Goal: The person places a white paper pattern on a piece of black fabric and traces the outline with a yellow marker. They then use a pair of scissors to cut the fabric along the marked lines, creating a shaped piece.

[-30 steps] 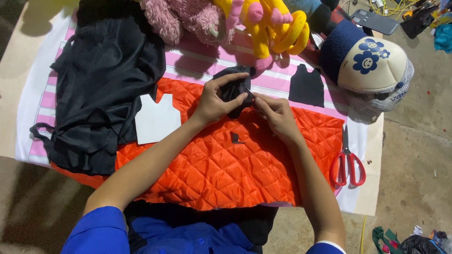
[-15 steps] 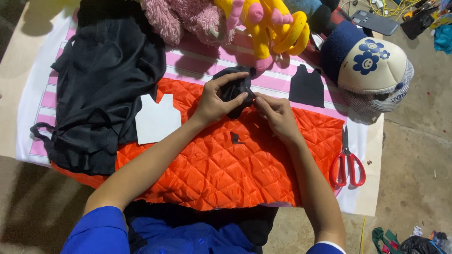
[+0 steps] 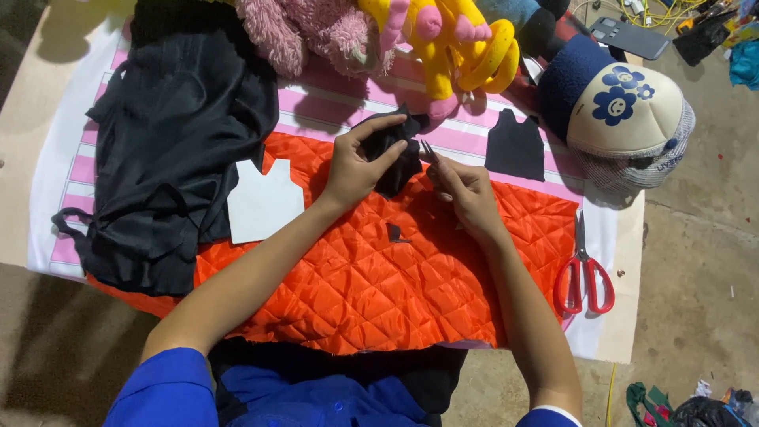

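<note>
Almost nothing has moved over the last second: your hands sit where they were, so the work on the small dark piece is holding steady rather than advancing visibly.

Under everything lies the pink-and-white striped cloth (image 3: 332, 103), spread over the floor. Along its left edge sits the heap of black fabric (image 3: 170, 150). Across its near edge stretches the orange quilted fabric (image 3: 395, 277), and both hands work above that fabric's far edge. At the cloth's far edge lie the pink and yellow plush toys (image 3: 395, 39), and at its right far corner the cream and navy cap with blue flowers (image 3: 624, 111).

Smaller things next: a white vest-shaped paper pattern (image 3: 263, 202) on the orange fabric's left far corner, a black vest-shaped cut piece (image 3: 515, 146) on the stripes, red-handled scissors (image 3: 583, 273) by the right edge.

Your left hand (image 3: 356, 170) is curled closed on the crumpled scrap of black fabric (image 3: 395, 150), thumb and fingers pinching it. Your right hand (image 3: 466, 190) is closed around a small thin metal tool (image 3: 428, 150), its tip touching that scrap.
</note>
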